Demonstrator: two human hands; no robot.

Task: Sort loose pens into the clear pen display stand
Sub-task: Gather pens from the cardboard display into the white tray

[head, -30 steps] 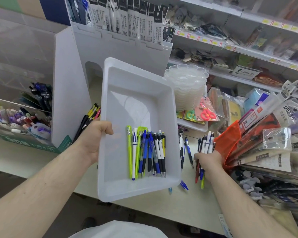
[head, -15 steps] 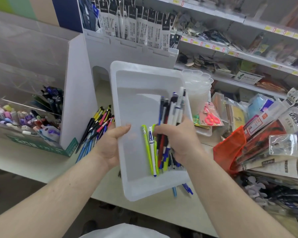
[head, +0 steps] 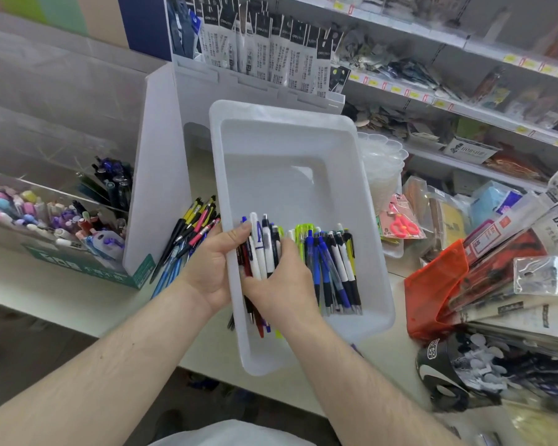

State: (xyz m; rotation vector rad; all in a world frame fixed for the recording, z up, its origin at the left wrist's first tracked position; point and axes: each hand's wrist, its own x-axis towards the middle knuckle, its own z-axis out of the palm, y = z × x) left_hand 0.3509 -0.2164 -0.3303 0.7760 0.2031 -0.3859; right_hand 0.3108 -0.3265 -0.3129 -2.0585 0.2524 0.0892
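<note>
My left hand (head: 215,263) grips the left rim of a white plastic tray (head: 271,162), held tilted above the counter. Inside the tray my right hand (head: 282,283) holds a bundle of pens (head: 261,249), black, white and red, against the tray's left side. A row of blue, white and green pens (head: 331,268) lies on the tray floor just to the right of that hand. More loose pens (head: 187,235) lie on the counter left of the tray. The clear pen display stand (head: 62,188) sits at the far left with pens in its compartments.
A tall white display unit (head: 157,175) stands behind the tray with packaged refills (head: 264,46) on top. Stacked clear cups (head: 384,169), scissors packs (head: 400,225), an orange pouch (head: 435,288) and packaged stationery crowd the right. Shelves run along the back right.
My right hand picked up a bundle of pens from the counter on the right, carried it into the tray and lowered it against the tray's left side. The tray has shifted slightly right.
</note>
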